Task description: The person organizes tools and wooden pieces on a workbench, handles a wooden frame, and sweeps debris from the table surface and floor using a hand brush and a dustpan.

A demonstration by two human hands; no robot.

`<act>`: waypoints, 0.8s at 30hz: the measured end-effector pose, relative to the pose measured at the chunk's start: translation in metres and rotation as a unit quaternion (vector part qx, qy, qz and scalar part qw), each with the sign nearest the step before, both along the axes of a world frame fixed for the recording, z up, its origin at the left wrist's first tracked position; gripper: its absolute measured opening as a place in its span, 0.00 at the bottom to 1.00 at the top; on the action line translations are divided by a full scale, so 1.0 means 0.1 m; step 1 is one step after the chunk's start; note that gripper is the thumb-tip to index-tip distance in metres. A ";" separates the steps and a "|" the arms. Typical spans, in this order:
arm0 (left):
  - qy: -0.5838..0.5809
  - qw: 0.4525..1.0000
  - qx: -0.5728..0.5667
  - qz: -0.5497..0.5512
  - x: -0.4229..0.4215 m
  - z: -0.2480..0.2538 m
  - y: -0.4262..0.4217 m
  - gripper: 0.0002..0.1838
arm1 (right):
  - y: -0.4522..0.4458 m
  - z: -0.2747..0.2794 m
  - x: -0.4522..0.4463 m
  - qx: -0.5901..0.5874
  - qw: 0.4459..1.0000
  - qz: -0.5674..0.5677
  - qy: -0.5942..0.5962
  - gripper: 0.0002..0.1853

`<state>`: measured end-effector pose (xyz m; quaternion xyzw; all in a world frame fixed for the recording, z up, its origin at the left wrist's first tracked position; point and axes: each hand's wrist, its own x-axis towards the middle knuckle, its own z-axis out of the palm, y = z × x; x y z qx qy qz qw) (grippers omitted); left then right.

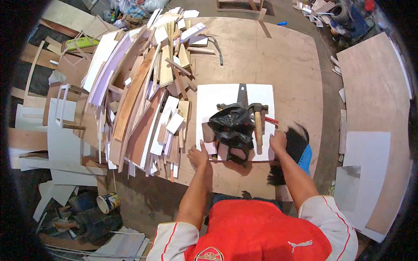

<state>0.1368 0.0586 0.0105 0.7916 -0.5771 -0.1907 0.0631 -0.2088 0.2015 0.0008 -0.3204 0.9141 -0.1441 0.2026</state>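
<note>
My hands are at the near corners of the white board, which is on the table. Left hand: at the left edge, thumb apart from the half-curled fingers. Right hand: at the right edge, fingers bent in. Can't tell if either closes under the board or just presses its side.

On the board: black bag in the middle, hammer to its right, grey blade behind, red tool poking past the right edge.

Risks: uneven lift or tilt could slide the hammer off, since nothing visible ties it down. Bag hangs over the near edge, so it could snag or drag. Red tool could catch my right hand or roll off. Brush lies beside and under my right forearm; swinging right could knock it. Leftward shove could bump the wood pile.
</note>
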 end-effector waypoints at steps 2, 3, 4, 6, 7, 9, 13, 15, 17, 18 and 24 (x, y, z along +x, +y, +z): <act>-0.006 1.000 -0.020 0.015 0.15 0.00 -0.01 0.39 | -0.01 -0.02 0.16 0.024 0.999 0.037 0.022 0.16; -0.013 1.000 -0.007 0.017 0.23 0.01 -0.04 0.40 | 0.00 -0.07 0.26 0.025 0.999 0.043 0.018 0.17; -0.020 1.000 0.008 0.019 0.27 0.06 -0.07 0.40 | 0.01 -0.02 0.34 0.026 0.998 0.048 0.016 0.17; -0.031 0.999 0.034 0.014 0.40 0.06 -0.21 0.41 | 0.05 -0.02 0.56 0.018 0.999 0.029 0.003 0.18; 0.011 1.000 -0.021 0.014 0.64 -0.46 -0.24 0.41 | 0.08 -0.02 0.59 0.010 1.000 0.029 -0.003 0.18; -0.037 0.999 -0.009 0.002 0.56 -0.18 -0.23 0.40 | 0.17 -0.09 0.65 -0.025 0.998 0.051 0.012 0.17; -0.027 0.999 0.015 -0.011 0.57 0.05 -0.24 0.39 | 0.27 -0.09 0.77 -0.012 0.999 0.040 -0.006 0.18; -0.034 0.999 0.023 -0.018 0.60 0.02 -0.21 0.39 | 0.31 -0.13 0.79 -0.048 0.997 0.050 0.014 0.19; -0.031 0.999 0.012 -0.031 0.59 -0.01 -0.18 0.40 | 0.34 -0.11 0.73 -0.042 0.997 0.066 -0.006 0.20; -0.029 0.999 0.008 -0.038 0.59 0.01 -0.12 0.40 | 0.32 0.14 0.64 -0.014 0.996 0.078 -0.036 0.21; 0.099 0.963 -0.229 -0.107 0.20 0.24 0.42 0.42 | 0.03 0.53 0.73 -0.075 0.980 -0.025 -0.183 0.25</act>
